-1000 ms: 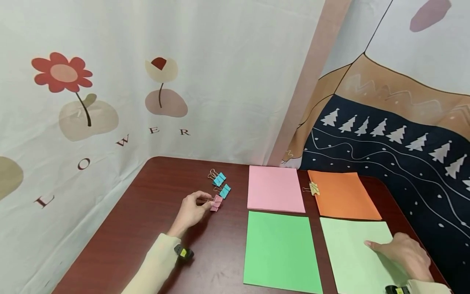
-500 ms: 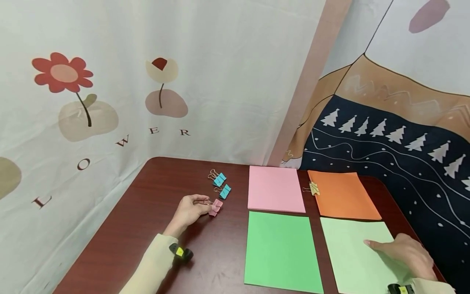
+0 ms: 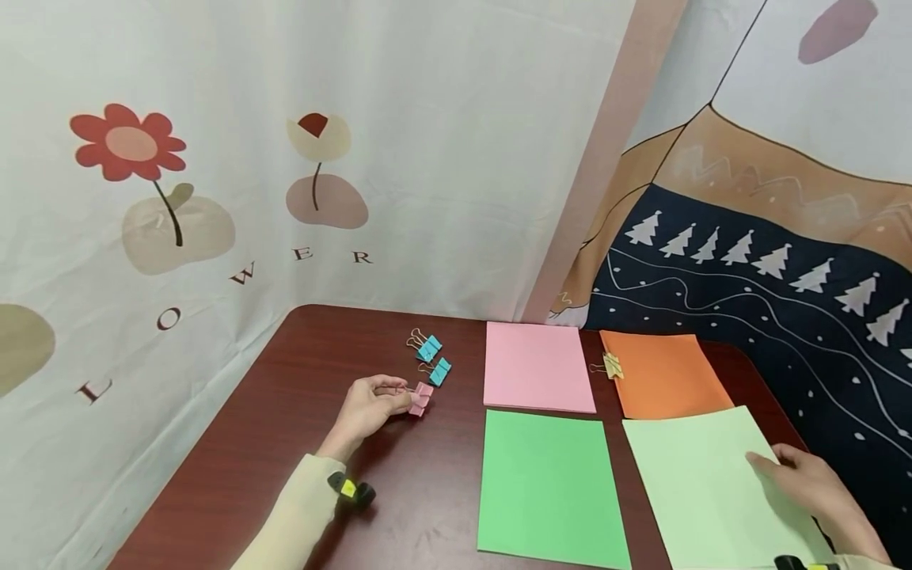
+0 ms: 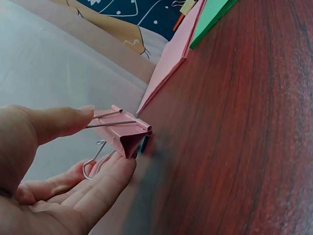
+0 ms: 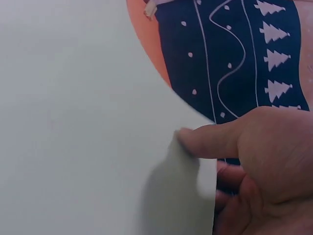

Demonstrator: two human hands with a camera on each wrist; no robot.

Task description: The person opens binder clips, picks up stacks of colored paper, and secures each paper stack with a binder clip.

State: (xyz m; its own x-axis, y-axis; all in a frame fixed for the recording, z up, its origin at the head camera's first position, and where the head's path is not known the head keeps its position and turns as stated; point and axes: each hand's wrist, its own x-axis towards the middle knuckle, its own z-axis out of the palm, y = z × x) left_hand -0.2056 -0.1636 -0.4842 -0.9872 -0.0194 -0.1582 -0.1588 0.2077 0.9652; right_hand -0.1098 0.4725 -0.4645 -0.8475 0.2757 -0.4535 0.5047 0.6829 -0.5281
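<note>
My left hand [image 3: 369,410] pinches a pink binder clip [image 3: 422,399] just above the table, left of the paper stacks. In the left wrist view, the thumb of the left hand [image 4: 63,166] lies by one wire handle of the pink clip [image 4: 122,132], with fingers beneath the other. At the right, my right hand [image 3: 812,484] grips the right edge of the pale green paper [image 3: 712,483], which is raised on that side. The right wrist view has the thumb of the right hand [image 5: 259,161] on top of the pale sheet [image 5: 88,107] and fingers curled below its edge.
Two blue binder clips [image 3: 429,348] lie behind the left hand. A pink paper stack [image 3: 537,368], a green stack [image 3: 552,487] and orange paper [image 3: 666,376] with a yellow clip [image 3: 613,366] on its left edge rest on the dark red table [image 3: 285,380]. Printed curtains [image 3: 456,158] stand behind.
The right hand has moved slightly right and lifted the pale green paper's right side, its far corner now over the orange paper. The left hand drew the pink clip a little toward the near side.
</note>
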